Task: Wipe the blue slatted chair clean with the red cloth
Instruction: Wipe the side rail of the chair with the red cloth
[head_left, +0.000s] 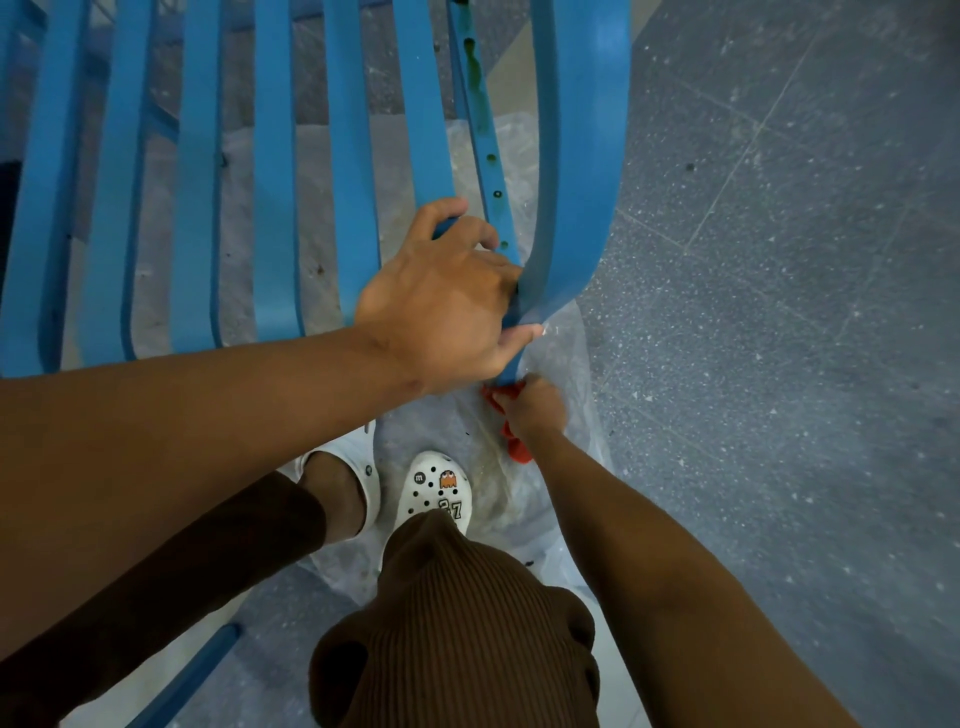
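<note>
The blue slatted chair fills the upper left of the head view, its slats curving down toward me. My left hand grips the chair's near edge, fingers curled round a slat and the frame beside the wide right-hand slat. Just below that edge, my right hand holds the bunched red cloth against the lower end of the blue frame. Most of the cloth is hidden by my fingers; a tail hangs below my wrist.
A clear plastic sheet lies on the speckled grey floor under the chair. My feet in white clogs stand on it, right below the hands. A perforated blue rail with dark stains runs between the slats.
</note>
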